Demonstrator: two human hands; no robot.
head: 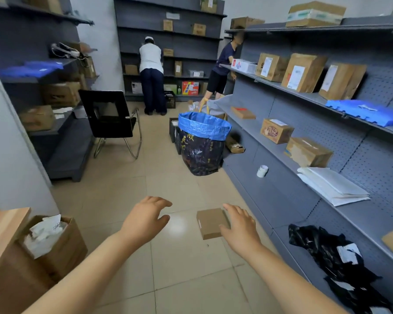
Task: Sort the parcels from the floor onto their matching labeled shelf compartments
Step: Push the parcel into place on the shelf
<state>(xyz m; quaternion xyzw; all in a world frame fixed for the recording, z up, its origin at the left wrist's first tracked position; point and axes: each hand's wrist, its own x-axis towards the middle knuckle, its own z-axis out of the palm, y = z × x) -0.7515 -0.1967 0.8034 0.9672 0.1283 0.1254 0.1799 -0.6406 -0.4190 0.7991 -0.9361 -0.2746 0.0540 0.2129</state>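
Note:
A small flat brown cardboard parcel [211, 223] is in my right hand [239, 227], whose fingers wrap its right edge while it hovers above the tiled floor. To its left, my left hand [145, 219] is held out with fingers curled and apart, holding nothing. The grey shelving unit [281, 184] runs along the right wall, carrying several brown boxes, a blue bag [368, 111], white envelopes [334, 186] and black poly bags [334, 254] on the lowest shelf.
A large blue-rimmed dark sack [203, 143] stands on the floor ahead by the shelf. A black chair [110, 118] is at the left, and an open box of papers [52, 241] beside a wooden desk. Two people work at the far shelves [173, 41].

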